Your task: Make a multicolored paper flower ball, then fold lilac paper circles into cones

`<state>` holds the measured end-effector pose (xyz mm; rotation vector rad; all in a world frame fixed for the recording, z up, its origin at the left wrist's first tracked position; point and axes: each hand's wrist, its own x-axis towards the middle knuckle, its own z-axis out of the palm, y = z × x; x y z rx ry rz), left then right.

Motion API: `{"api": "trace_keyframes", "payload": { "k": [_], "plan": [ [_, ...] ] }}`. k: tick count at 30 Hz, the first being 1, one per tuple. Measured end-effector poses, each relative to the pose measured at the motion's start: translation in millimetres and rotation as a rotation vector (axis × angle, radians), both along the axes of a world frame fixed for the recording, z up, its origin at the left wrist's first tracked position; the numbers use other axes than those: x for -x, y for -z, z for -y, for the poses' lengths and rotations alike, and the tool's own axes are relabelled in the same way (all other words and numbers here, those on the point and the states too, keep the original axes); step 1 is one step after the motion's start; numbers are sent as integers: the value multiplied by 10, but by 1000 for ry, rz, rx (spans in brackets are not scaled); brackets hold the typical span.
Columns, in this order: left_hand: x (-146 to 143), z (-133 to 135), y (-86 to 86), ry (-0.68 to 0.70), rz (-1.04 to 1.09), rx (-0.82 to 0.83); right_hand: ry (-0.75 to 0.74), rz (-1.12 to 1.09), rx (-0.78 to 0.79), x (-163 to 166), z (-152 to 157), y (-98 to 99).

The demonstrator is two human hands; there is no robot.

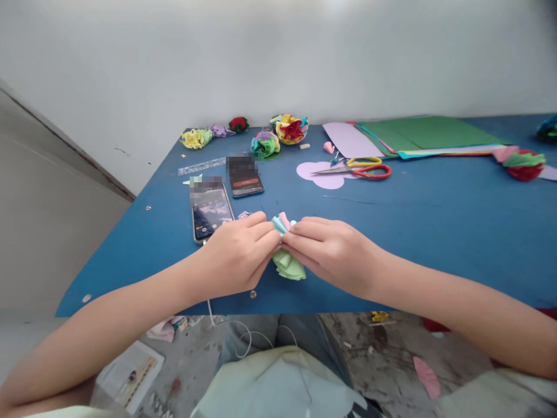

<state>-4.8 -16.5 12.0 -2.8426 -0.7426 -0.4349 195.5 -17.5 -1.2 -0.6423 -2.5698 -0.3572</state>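
Observation:
Between both hands, above the front part of the blue table, is a paper flower [289,266] of pleated light green paper with pale blue and pink folds at its top. My left hand [241,249] pinches it from the left, fingers closed. From the right, my right hand [333,249] pinches the same flower near its middle, its fingertips almost touching the left ones. The fingers hide the flower's centre. Just left of my left hand lies a phone [212,212] with a lit screen and a white cable [211,310] hanging from it.
Behind the first phone lie a second phone [246,179] and a clear ruler [202,166]. Scissors [372,168] rest on a lilac paper shape [324,180]. Finished paper flowers [291,129] and green sheets [429,134] line the back of the blue table [435,232]. Another flower [524,164] sits right.

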Motion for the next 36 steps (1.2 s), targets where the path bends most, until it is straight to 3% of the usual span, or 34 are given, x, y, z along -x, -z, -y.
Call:
{"api": "trace_keyframes", "payload": {
  "k": [11, 17, 24, 26, 28, 30, 33, 35, 36],
  "plan": [
    [4, -12, 41, 60, -73, -122, 67, 1, 59, 1, 8, -88],
    [-16, 16, 35, 57, -91, -90, 46, 15, 103, 13, 8, -93],
    [-59, 32, 102, 20, -44, -162, 22, -46, 101, 43, -27, -21],
    [-48, 26, 97, 8, 53, -119, -19, -89, 82, 31, -60, -9],
    [-18, 4, 66, -84, 315, 15, -90, -190, 75, 8, -98, -15],
    [18, -35, 22, -184, 682, 256, -151, -345, 77, -15, -123, -45],
    [48, -95, -23, -102, 996, 946, -175, -534, 77, -16, -114, -97],
    [39, -112, -21, 28, 970, 1430, -211, -577, 89, 9, -87, -103],
    [28, -112, -14, 58, 952, 1582, -239, -579, 101, 25, -75, -92]
  ]
}}
